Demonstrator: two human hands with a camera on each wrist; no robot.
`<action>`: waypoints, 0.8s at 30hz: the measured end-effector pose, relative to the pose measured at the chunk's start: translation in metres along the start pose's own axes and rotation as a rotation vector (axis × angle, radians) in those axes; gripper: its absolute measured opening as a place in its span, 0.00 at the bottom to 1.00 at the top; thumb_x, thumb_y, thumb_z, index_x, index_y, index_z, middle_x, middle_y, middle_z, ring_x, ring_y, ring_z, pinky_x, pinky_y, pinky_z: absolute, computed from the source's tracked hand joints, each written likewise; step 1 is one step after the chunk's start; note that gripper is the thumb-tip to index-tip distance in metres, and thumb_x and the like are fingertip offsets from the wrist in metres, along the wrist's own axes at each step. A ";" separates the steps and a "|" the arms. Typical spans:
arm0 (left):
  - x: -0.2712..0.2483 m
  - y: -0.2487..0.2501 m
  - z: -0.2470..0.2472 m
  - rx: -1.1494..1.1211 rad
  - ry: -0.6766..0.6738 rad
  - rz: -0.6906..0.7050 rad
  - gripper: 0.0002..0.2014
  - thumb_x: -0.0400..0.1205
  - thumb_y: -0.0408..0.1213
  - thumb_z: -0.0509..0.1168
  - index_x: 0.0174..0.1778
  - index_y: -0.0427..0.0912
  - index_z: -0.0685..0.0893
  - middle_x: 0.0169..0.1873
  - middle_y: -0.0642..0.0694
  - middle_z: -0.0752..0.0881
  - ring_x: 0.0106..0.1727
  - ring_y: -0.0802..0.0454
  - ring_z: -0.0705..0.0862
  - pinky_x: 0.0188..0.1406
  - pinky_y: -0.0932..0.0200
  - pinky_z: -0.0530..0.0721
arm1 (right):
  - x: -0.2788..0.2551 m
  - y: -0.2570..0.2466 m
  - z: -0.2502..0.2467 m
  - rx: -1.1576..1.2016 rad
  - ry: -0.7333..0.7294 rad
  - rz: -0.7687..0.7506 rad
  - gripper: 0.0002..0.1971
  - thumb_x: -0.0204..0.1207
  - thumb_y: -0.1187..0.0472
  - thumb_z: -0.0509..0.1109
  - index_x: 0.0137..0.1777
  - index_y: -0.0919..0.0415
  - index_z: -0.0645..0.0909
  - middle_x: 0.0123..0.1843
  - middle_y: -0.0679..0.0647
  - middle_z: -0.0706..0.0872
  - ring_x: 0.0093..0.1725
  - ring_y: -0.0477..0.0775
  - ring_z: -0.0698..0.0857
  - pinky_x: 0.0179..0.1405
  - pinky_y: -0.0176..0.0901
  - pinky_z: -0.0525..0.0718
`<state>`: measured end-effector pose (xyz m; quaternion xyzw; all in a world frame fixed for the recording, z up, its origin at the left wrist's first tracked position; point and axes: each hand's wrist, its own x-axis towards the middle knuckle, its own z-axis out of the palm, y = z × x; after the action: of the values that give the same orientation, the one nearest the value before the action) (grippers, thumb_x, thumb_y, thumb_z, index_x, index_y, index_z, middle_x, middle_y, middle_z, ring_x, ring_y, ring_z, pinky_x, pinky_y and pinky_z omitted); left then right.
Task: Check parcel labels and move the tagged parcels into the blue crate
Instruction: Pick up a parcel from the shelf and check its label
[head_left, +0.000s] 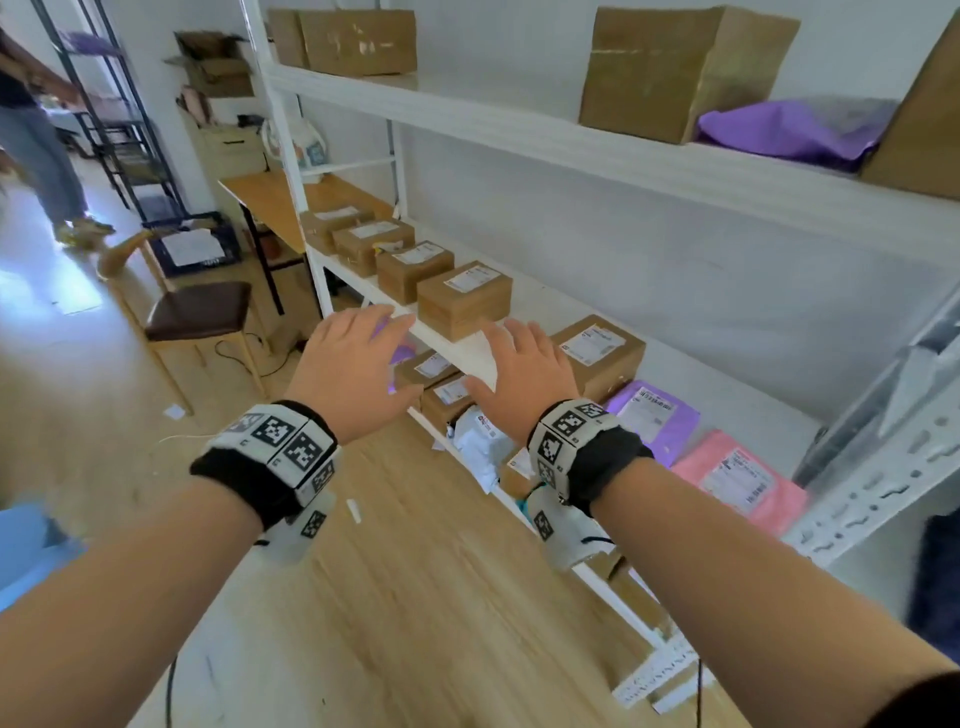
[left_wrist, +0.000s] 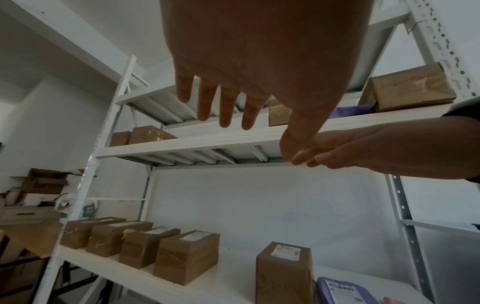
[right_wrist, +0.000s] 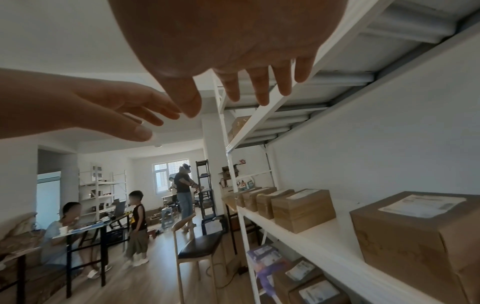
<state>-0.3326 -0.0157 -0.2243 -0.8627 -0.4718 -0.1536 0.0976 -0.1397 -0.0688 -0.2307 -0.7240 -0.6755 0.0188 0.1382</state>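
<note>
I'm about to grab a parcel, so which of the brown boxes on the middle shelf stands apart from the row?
The labelled brown box just beyond the right hand; the other four sit side by side in a row further left.

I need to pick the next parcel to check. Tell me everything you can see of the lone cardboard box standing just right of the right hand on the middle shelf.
The cardboard box is a plain brown carton, taped shut, with a white printed shipping label on its top face; the print is too small to read. It stands upright on the white middle shelf, apart from the row of four similar boxes to its left. A purple mailer bag lies beside it. The right hand hovers near it, fingers spread, not touching.
</note>
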 end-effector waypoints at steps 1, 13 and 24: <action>0.015 -0.001 0.004 0.001 -0.004 0.009 0.37 0.76 0.58 0.68 0.79 0.47 0.68 0.77 0.42 0.71 0.76 0.39 0.69 0.76 0.42 0.63 | 0.015 0.007 -0.001 0.004 0.021 0.009 0.34 0.82 0.42 0.55 0.84 0.50 0.49 0.85 0.57 0.54 0.85 0.61 0.50 0.82 0.56 0.49; 0.150 0.011 0.043 -0.042 -0.037 0.115 0.37 0.78 0.56 0.67 0.81 0.48 0.64 0.80 0.44 0.65 0.79 0.40 0.64 0.79 0.43 0.58 | 0.114 0.076 -0.013 0.002 0.069 0.140 0.35 0.82 0.42 0.56 0.85 0.50 0.48 0.86 0.57 0.53 0.85 0.61 0.49 0.82 0.57 0.49; 0.234 0.051 0.091 -0.121 -0.089 0.304 0.37 0.77 0.57 0.66 0.81 0.51 0.62 0.80 0.45 0.65 0.79 0.41 0.63 0.78 0.42 0.59 | 0.134 0.142 -0.009 -0.024 0.099 0.386 0.35 0.81 0.41 0.57 0.85 0.49 0.50 0.85 0.56 0.54 0.84 0.60 0.50 0.82 0.56 0.51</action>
<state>-0.1549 0.1696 -0.2271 -0.9344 -0.3296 -0.1268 0.0465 0.0123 0.0542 -0.2331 -0.8418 -0.5167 0.0011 0.1566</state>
